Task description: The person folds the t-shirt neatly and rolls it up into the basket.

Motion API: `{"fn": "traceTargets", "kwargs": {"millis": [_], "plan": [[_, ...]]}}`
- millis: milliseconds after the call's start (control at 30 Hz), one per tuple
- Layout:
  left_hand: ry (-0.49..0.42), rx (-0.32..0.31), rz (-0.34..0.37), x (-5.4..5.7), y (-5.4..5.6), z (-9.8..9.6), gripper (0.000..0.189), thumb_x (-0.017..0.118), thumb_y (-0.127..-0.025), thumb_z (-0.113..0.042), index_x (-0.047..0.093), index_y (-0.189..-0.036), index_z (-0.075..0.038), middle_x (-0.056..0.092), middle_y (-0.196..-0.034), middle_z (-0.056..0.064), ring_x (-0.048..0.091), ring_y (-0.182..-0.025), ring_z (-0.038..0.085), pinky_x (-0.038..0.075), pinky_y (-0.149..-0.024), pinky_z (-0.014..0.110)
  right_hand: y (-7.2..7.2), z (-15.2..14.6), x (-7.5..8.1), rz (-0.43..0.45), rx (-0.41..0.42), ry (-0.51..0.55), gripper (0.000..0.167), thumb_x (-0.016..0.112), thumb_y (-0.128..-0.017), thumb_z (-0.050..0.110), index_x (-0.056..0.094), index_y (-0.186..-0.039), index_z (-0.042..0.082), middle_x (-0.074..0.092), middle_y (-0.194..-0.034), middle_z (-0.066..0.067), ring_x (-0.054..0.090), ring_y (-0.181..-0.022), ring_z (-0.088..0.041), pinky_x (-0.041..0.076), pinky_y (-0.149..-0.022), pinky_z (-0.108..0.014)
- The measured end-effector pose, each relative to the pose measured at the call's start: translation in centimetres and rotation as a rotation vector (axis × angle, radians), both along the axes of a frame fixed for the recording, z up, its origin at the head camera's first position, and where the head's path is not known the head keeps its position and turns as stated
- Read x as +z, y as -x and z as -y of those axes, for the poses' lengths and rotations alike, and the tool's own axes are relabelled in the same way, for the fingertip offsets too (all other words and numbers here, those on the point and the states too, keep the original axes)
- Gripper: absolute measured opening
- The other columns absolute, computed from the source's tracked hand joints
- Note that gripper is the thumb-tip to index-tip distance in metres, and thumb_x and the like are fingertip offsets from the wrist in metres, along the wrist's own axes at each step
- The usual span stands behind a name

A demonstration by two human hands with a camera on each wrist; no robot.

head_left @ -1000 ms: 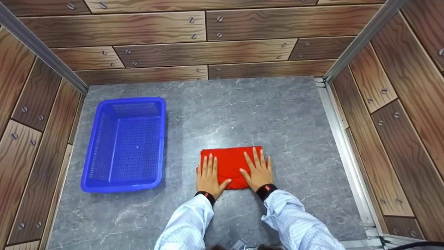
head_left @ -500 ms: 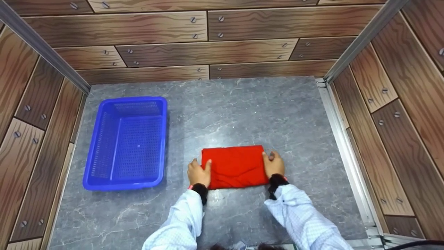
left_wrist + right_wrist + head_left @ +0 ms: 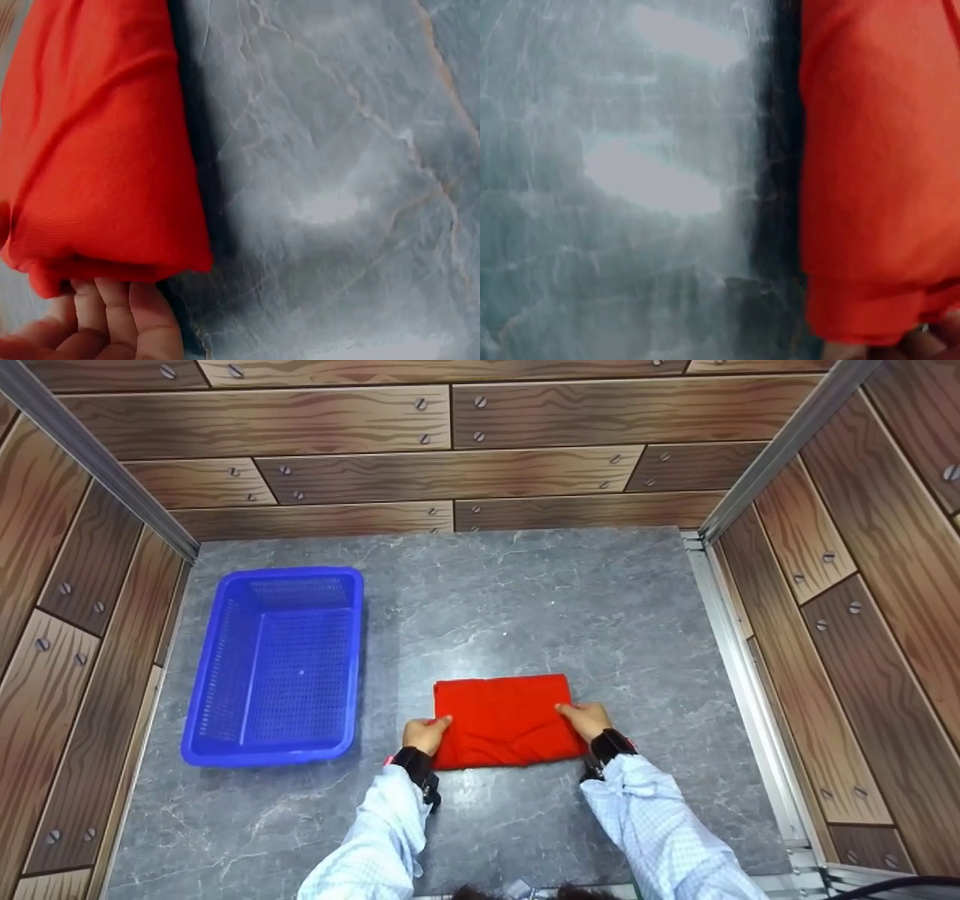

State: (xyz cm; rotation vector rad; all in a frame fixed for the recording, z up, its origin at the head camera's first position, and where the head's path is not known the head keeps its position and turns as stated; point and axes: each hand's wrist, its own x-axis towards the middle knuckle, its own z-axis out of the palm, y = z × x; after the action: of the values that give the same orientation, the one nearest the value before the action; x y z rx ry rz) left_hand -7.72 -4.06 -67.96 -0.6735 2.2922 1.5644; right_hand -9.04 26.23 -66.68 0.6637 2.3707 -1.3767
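A folded red cloth (image 3: 502, 720) lies as a flat rectangle in front of the person, with creases along its near side. My left hand (image 3: 424, 735) grips its left end, thumb on top; in the left wrist view the fingers (image 3: 112, 315) reach under the folded end of the cloth (image 3: 112, 150). At the opposite end, my right hand (image 3: 589, 720) pinches the cloth with its thumb on the upper face. The right wrist view shows part of that hand's fingers (image 3: 922, 346) beneath the cloth's end (image 3: 877, 187), mostly cut off by the frame.
To the left on the grey marbled surface (image 3: 622, 615) stands a blue plastic basket (image 3: 358, 660) with perforated walls and nothing in it. Wood-patterned panels (image 3: 360, 420) enclose the back and both sides. A metal rail (image 3: 739, 682) runs along the right edge.
Both hands have gone from lying flat on the cloth to its two ends, where the fingers have slid underneath and the thumbs have come down on top. The cloth stays nearly in place.
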Motion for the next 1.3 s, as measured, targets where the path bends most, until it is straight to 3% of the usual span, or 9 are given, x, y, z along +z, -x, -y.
{"fn": "traceTargets", "kwargs": {"millis": [167,200,233,400,500,667,900,1133,1300], "plan": [[0.006,-0.083,-0.087,-1.2,0.1,0.4,0.032,0.066,-0.09,-0.03,0.072,-0.093,0.001,0.069,-0.088,0.017,0.059,-0.08,0.026,0.048,-0.076,0.034,0.1,0.5,-0.4,-0.037,0.031,-0.006,0.03,0.066,-0.09,0.03,0.066,-0.083,0.001,0.049,-0.072,-0.001,0.042,-0.075,-0.018,0.034,-0.069,-0.027],[0.009,-0.083,-0.107,-1.1,0.1,0.3,0.031,0.064,-0.092,-0.028,0.071,-0.095,0.001,0.069,-0.09,0.017,0.06,-0.082,0.027,0.048,-0.077,0.035,0.1,0.6,-0.4,-0.052,0.029,-0.01,0.028,0.066,-0.091,0.028,0.065,-0.084,0.001,0.05,-0.073,0.0,0.043,-0.075,-0.018,0.034,-0.07,-0.027],[0.035,-0.077,-0.077,0.4,-0.1,0.1,0.026,0.062,-0.093,-0.02,0.068,-0.099,0.005,0.068,-0.096,0.021,0.06,-0.088,0.032,0.048,-0.082,0.038,0.1,0.9,-0.4,-0.067,0.024,-0.009,0.026,0.066,-0.091,0.027,0.065,-0.086,0.001,0.051,-0.073,0.001,0.044,-0.075,-0.016,0.035,-0.071,-0.026],[0.041,-0.059,-0.141,0.5,-0.1,0.6,0.024,0.058,-0.096,-0.017,0.064,-0.103,0.005,0.067,-0.102,0.023,0.061,-0.096,0.035,0.046,-0.085,0.038,0.2,1.8,-0.1,-0.101,0.045,0.001,0.027,0.064,-0.093,0.022,0.064,-0.093,-0.005,0.057,-0.078,-0.006,0.048,-0.077,-0.019,0.038,-0.074,-0.027],[0.059,-0.061,-0.156,0.8,0.3,1.2,0.023,0.058,-0.096,-0.016,0.064,-0.104,0.004,0.067,-0.1,0.022,0.061,-0.095,0.034,0.046,-0.085,0.038,0.5,2.3,0.1,-0.093,0.067,-0.004,0.034,0.061,-0.095,0.021,0.063,-0.11,-0.009,0.065,-0.1,-0.02,0.056,-0.094,-0.029,0.044,-0.087,-0.033],[0.075,-0.065,-0.173,2.3,1.3,2.7,0.025,0.058,-0.097,-0.017,0.063,-0.109,0.003,0.066,-0.097,0.022,0.06,-0.093,0.033,0.046,-0.083,0.038,1.5,3.2,1.2,-0.099,0.076,0.048,0.049,0.06,-0.095,0.018,0.051,-0.132,-0.013,0.054,-0.133,-0.032,0.051,-0.124,-0.039,0.038,-0.109,-0.047],[0.039,-0.031,-0.213,5.2,2.5,4.2,0.034,0.056,-0.098,-0.019,0.059,-0.123,0.005,0.065,-0.112,0.026,0.06,-0.105,0.036,0.046,-0.094,0.045,3.8,4.4,3.6,-0.153,0.055,0.125,0.052,0.062,-0.095,0.018,0.049,-0.134,-0.014,0.054,-0.133,-0.033,0.052,-0.122,-0.038,0.04,-0.108,-0.046],[0.033,0.017,-0.27,7.3,3.4,5.2,0.031,0.057,-0.098,-0.018,0.06,-0.12,0.004,0.066,-0.109,0.024,0.06,-0.099,0.032,0.046,-0.089,0.041,6.1,5.7,6.0,-0.186,0.061,0.112,0.051,0.064,-0.093,0.02,0.053,-0.132,-0.011,0.058,-0.131,-0.029,0.055,-0.117,-0.033,0.042,-0.104,-0.041],[0.044,0.047,-0.297,8.7,4.0,6.8,0.031,0.057,-0.098,-0.016,0.06,-0.121,0.005,0.064,-0.106,0.026,0.058,-0.097,0.033,0.045,-0.086,0.041,7.3,7.4,7.4,-0.214,0.079,0.112,0.05,0.066,-0.092,0.022,0.057,-0.129,-0.01,0.064,-0.117,-0.024,0.057,-0.101,-0.025,0.045,-0.089,-0.03]]}}
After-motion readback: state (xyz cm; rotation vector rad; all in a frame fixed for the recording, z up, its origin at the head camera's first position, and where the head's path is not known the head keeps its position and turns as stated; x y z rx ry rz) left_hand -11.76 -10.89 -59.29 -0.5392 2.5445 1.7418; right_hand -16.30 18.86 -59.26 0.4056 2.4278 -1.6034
